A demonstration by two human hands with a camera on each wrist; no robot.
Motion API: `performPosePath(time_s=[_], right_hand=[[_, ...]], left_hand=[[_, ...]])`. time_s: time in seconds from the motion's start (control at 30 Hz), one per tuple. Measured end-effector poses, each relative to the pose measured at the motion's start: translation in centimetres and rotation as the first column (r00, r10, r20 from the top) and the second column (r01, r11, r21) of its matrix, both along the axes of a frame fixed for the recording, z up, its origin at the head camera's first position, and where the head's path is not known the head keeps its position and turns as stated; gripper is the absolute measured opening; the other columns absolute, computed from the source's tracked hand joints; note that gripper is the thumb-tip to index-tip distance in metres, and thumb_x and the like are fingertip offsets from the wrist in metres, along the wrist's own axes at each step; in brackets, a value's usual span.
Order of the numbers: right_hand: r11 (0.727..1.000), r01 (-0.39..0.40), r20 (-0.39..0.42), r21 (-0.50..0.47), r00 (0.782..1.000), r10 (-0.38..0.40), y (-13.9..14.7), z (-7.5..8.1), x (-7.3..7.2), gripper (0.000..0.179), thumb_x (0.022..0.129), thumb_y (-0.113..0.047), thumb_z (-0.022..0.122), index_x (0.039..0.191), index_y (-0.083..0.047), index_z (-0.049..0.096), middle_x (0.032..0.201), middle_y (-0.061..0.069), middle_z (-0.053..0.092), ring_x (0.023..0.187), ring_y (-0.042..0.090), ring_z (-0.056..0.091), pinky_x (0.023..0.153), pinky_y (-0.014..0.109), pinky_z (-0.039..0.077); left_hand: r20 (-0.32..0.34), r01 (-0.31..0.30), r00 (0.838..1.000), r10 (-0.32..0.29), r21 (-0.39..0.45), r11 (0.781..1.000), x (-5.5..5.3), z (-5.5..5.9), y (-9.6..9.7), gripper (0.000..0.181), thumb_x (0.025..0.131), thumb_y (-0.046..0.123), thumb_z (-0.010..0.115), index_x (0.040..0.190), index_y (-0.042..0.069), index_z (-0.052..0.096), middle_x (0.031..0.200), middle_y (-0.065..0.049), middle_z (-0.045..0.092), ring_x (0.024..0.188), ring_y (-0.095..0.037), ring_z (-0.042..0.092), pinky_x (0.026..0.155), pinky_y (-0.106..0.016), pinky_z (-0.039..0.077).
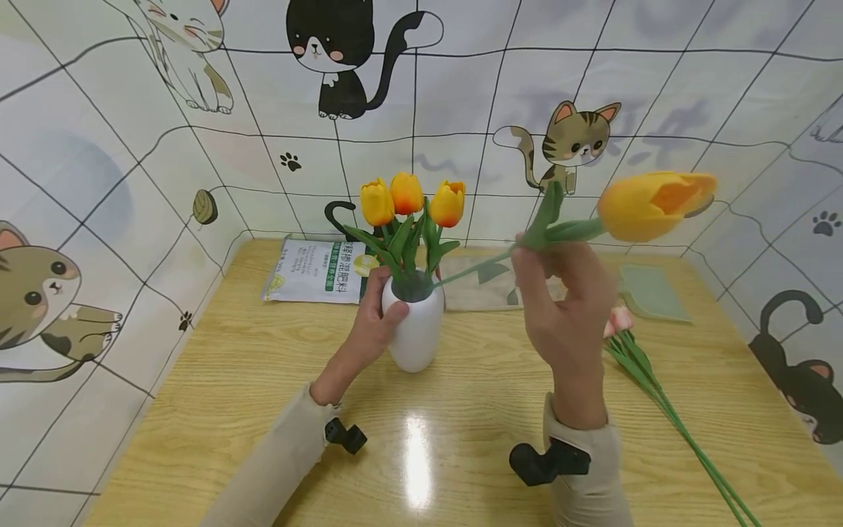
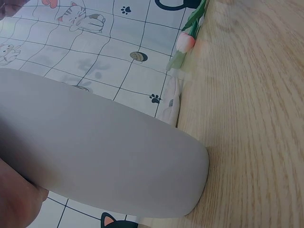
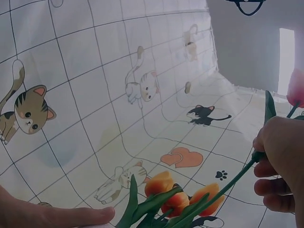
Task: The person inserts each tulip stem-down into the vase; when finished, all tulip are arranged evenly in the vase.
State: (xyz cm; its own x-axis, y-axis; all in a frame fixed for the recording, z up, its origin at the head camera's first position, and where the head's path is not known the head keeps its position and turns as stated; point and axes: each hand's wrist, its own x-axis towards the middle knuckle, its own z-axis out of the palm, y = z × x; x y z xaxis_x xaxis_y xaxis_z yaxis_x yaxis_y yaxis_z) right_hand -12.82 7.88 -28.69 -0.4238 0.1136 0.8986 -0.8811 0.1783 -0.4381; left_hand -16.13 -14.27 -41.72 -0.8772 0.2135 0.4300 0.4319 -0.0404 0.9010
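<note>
A white vase (image 1: 416, 333) stands on the wooden table, gripped near its rim by my left hand (image 1: 375, 318), thumb in front. Three yellow-orange tulips (image 1: 406, 194) with green leaves rise from its mouth. My right hand (image 1: 569, 300) pinches another yellow tulip (image 1: 648, 206) by the stem below its bloom. That flower leans to the right, and its stem slants down to the vase's mouth. In the left wrist view the vase (image 2: 104, 152) fills much of the frame. The right wrist view has the pinched stem (image 3: 223, 190) running down toward the blooms in the vase.
Pink tulips (image 1: 619, 322) with long green stems lie on the table at the right. A white-and-green printed packet (image 1: 316, 271) lies behind the vase to the left. At the back right is a pale green sheet (image 1: 655, 293). Cat-patterned cloth (image 1: 461, 95) surrounds the table.
</note>
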Motion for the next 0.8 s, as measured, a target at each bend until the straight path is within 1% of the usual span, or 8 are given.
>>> performPosePath(time_s=[0.1, 0.17, 0.37, 0.47, 0.57, 0.6, 0.67, 0.8], right_hand=[[0.998, 0.013, 0.025, 0.067, 1.0, -0.015, -0.1, -0.2, -0.3, 0.018, 0.09, -0.009, 0.065, 0.092, 0.009, 0.067, 0.07, 0.009, 0.061, 0.063, 0.003, 0.051, 0.062, 0.016, 0.042], [0.993, 0.023, 0.049, 0.118, 0.998, -0.029, -0.2, -0.4, -0.5, 0.015, 0.09, -0.008, 0.064, 0.092, 0.007, 0.067, 0.072, 0.012, 0.063, 0.064, 0.003, 0.053, 0.061, 0.016, 0.042], [0.97, 0.074, 0.143, 0.23, 0.984, -0.109, -0.1, -0.9, -1.3, 0.007, 0.09, -0.005, 0.065, 0.093, 0.0, 0.068, 0.074, 0.009, 0.066, 0.066, 0.003, 0.054, 0.061, 0.017, 0.043], [0.96, 0.073, 0.175, 0.272, 0.977, -0.123, 0.0, -1.1, -1.6, 0.007, 0.092, -0.006, 0.065, 0.095, -0.001, 0.068, 0.075, 0.007, 0.066, 0.066, 0.005, 0.054, 0.06, 0.016, 0.043], [0.944, 0.063, 0.201, 0.325, 0.97, -0.133, 0.0, -1.3, -1.9, 0.008, 0.092, -0.008, 0.066, 0.096, -0.002, 0.068, 0.074, 0.005, 0.066, 0.065, 0.008, 0.054, 0.057, 0.016, 0.043], [0.936, 0.061, 0.21, 0.346, 0.968, -0.14, 0.0, -1.4, -2.0, 0.009, 0.093, -0.009, 0.066, 0.096, -0.002, 0.068, 0.074, 0.005, 0.066, 0.064, 0.008, 0.054, 0.055, 0.016, 0.043], [0.922, 0.065, 0.224, 0.383, 0.961, -0.16, -0.1, -1.5, -2.1, 0.009, 0.093, -0.011, 0.067, 0.095, -0.002, 0.068, 0.073, 0.005, 0.065, 0.063, 0.009, 0.054, 0.054, 0.018, 0.043], [0.904, 0.074, 0.244, 0.421, 0.951, -0.191, -0.1, -1.6, -2.3, 0.01, 0.093, -0.013, 0.068, 0.095, -0.003, 0.069, 0.073, 0.004, 0.065, 0.063, 0.01, 0.055, 0.053, 0.02, 0.044]], left_hand=[[-0.002, 0.006, 1.0, -0.006, 0.001, 1.0, 0.0, 0.0, 0.0, 0.076, 0.082, 0.077, 0.057, 0.133, 0.028, 0.031, 0.139, -0.022, 0.045, 0.119, -0.025, 0.052, 0.096, -0.047, 0.046], [-0.006, 0.009, 1.0, -0.009, 0.004, 1.0, -0.1, -0.1, 0.0, 0.075, 0.083, 0.076, 0.057, 0.133, 0.027, 0.031, 0.139, -0.023, 0.045, 0.119, -0.026, 0.051, 0.096, -0.047, 0.046], [-0.011, 0.013, 1.0, -0.013, 0.009, 1.0, -0.1, -0.2, 0.0, 0.073, 0.083, 0.076, 0.058, 0.132, 0.028, 0.031, 0.138, -0.025, 0.046, 0.118, -0.025, 0.052, 0.096, -0.047, 0.045], [-0.011, 0.006, 1.0, -0.006, 0.007, 1.0, -0.1, -0.2, 0.0, 0.073, 0.083, 0.077, 0.057, 0.131, 0.029, 0.031, 0.137, -0.025, 0.046, 0.117, -0.022, 0.052, 0.096, -0.046, 0.045], [-0.015, 0.006, 1.0, -0.006, 0.01, 1.0, -0.2, -0.2, 0.0, 0.076, 0.083, 0.076, 0.057, 0.132, 0.025, 0.032, 0.137, -0.025, 0.046, 0.117, -0.019, 0.052, 0.096, -0.046, 0.045], [-0.014, 0.003, 1.0, -0.003, 0.005, 1.0, -0.2, -0.2, 0.0, 0.079, 0.083, 0.077, 0.057, 0.133, 0.022, 0.032, 0.137, -0.025, 0.046, 0.117, -0.019, 0.052, 0.097, -0.046, 0.045], [-0.01, -0.002, 1.0, 0.002, -0.001, 1.0, -0.1, -0.1, 0.0, 0.085, 0.082, 0.078, 0.057, 0.134, 0.016, 0.03, 0.137, -0.025, 0.046, 0.118, -0.021, 0.051, 0.097, -0.046, 0.045], [-0.002, -0.011, 1.0, 0.011, -0.01, 1.0, -0.1, -0.1, 0.0, 0.09, 0.081, 0.079, 0.056, 0.135, 0.011, 0.029, 0.138, -0.025, 0.045, 0.119, -0.023, 0.05, 0.097, -0.047, 0.044]])
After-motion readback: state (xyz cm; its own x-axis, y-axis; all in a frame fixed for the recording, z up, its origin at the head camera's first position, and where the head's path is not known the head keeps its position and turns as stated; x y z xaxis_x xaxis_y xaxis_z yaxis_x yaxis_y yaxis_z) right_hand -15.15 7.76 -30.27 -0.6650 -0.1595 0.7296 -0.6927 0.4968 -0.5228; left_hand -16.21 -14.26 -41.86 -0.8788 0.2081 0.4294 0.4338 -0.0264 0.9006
